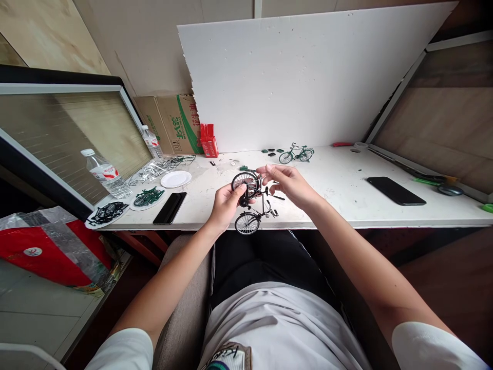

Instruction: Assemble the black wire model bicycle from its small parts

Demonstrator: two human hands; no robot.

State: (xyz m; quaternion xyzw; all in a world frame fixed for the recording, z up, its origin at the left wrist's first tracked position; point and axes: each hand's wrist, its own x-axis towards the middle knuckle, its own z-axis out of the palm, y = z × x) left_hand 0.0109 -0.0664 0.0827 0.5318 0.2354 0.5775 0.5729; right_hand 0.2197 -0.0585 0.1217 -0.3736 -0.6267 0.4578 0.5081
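Observation:
My left hand (227, 204) is closed on a black model bicycle (247, 224), thumb and fingers around the frame beside the upper wheel. The bicycle is held on end above the table's front edge, one wheel up and the other down, its silver handlebar to the right. At the upper wheel's right side is my right hand (289, 184), thumb and forefinger pinched together. Whatever lies between those fingertips is too small to make out. A thin dark rod (278, 197) shows just below the right fingers; I cannot tell whether it belongs to the bicycle.
A green model bicycle (296, 153) stands at the back near small dark-green pieces (271, 154). Plates with black parts (108, 213) and green parts (148, 197), a white plate (176, 179), bottles (106, 174) and a phone (170, 208) are left. Another phone (395, 190) lies right.

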